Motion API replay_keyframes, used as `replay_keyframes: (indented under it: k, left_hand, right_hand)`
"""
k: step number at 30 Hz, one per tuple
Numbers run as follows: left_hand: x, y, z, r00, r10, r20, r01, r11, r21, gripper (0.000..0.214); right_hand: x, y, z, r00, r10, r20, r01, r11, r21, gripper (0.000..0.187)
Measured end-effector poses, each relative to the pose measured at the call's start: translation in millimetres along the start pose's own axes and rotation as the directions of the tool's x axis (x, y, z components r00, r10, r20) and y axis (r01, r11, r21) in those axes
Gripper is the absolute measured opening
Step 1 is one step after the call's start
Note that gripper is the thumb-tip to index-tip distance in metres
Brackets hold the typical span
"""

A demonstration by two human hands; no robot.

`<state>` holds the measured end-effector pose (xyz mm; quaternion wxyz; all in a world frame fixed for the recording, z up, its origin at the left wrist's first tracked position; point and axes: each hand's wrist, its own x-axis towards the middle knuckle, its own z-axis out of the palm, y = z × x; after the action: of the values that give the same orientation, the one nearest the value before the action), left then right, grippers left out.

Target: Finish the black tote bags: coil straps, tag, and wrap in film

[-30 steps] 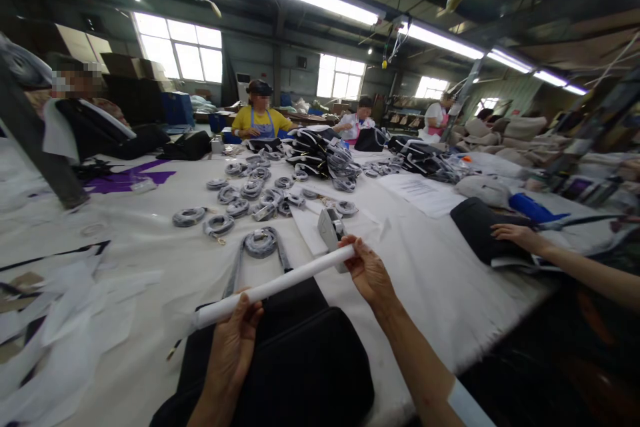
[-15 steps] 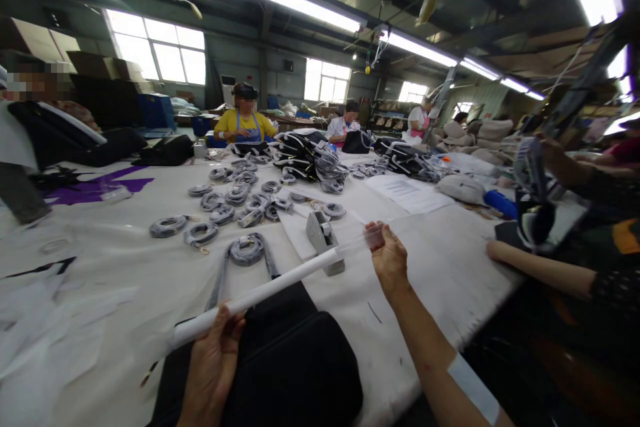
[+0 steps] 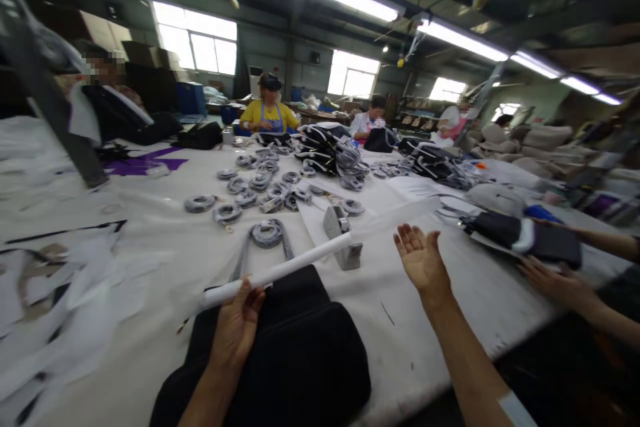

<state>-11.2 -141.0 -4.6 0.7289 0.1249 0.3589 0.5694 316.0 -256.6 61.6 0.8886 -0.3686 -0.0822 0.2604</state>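
Note:
My left hand (image 3: 241, 320) is closed around a long white roll (image 3: 280, 272), gripping it near its lower left end. The roll slants up to the right, and clear plastic film (image 3: 395, 217) stretches beyond its far end. Apart from the roll, my right hand (image 3: 423, 257) is held palm up with its fingers stretched out and nothing in them. Beneath my left hand lies a black bag (image 3: 300, 353), its grey strap handle looped behind the roll. A coiled grey strap (image 3: 266, 233) sits by that loop. Close behind the roll's far end stands a grey tape dispenser (image 3: 345, 243).
Several coiled straps (image 3: 260, 181) are spread over the white table (image 3: 165, 267), with stacked black bags (image 3: 325, 150) behind them. At right, a co-worker's hands (image 3: 560, 283) hold another black bag (image 3: 530, 237). Loose white sheets (image 3: 95, 300) and a metal post (image 3: 65, 100) are at left.
My right hand has opened and released the clear film at the roll's end. The view has turned left, and the co-worker's bag at right now lies low over the table.

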Motion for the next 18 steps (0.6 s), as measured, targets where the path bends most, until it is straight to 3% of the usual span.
replay_keyframes:
  k: [3,5,8,12,16,18]
  left_hand:
    - [-6,-6,-2.8,0.996,0.003,0.091,-0.007,0.999,0.038,0.011]
    - [-7,-11,-4.7,0.994,0.024,0.11,-0.03,0.998,0.056,0.023]
    - [-8,-14,-5.7,0.969,0.08,0.232,-0.104,0.99,0.091,0.033]
    - [-11,-7,-4.0,0.952,0.174,0.253,-0.179,0.984,-0.003,0.033]
    - [-6,5,-5.2,0.97,0.18,0.163,-0.154,0.975,-0.16,0.024]
    - [-2,12,-7.7,0.986,0.148,0.083,-0.124,0.961,-0.247,0.019]
  right_hand:
    - [-30,41,3,0.937,0.31,0.163,-0.294,0.949,-0.114,0.056]
    - [-41,63,7,0.915,0.361,0.18,-0.334,0.928,-0.166,0.05]
    - [-36,81,14,0.964,0.264,0.044,-0.253,0.952,-0.174,0.027]
    - [-15,80,7,0.981,0.159,-0.109,-0.182,0.949,-0.256,0.041]
    - [-5,64,-24,0.989,0.041,-0.143,-0.091,0.929,-0.36,0.031]
    - [0,56,-43,0.99,0.044,-0.132,-0.09,0.926,-0.366,0.026]
